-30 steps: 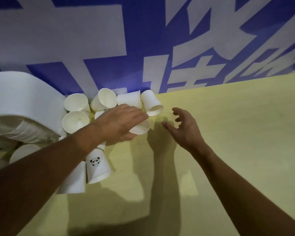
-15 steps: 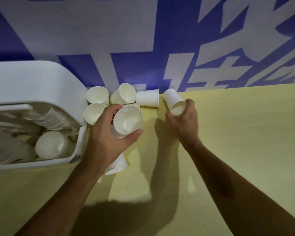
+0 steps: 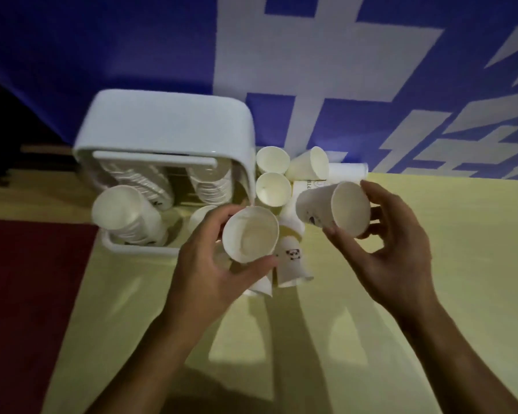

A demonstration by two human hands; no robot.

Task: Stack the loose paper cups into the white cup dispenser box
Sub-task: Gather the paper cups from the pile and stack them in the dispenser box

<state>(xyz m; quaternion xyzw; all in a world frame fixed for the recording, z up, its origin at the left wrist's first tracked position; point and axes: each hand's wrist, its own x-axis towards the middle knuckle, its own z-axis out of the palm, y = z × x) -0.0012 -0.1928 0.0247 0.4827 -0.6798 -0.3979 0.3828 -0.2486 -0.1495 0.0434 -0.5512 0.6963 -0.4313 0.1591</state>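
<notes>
Two cups are held mid-frame: the left hand (image 3: 210, 264) curls round the near cup (image 3: 250, 234), and the right hand (image 3: 392, 249) grips the tilted cup (image 3: 332, 209). Nested stacks (image 3: 126, 213) already lie in the white dispenser box (image 3: 168, 124) at upper left. Several loose cups (image 3: 272, 189) still wait on the counter (image 3: 431, 294) beside it.

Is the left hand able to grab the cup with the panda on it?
Probably not right now. The left hand grips a cup, so it is full. The panda cup lies on the table close by its thumb, so it looks easy to reach once that hand is free.
</notes>
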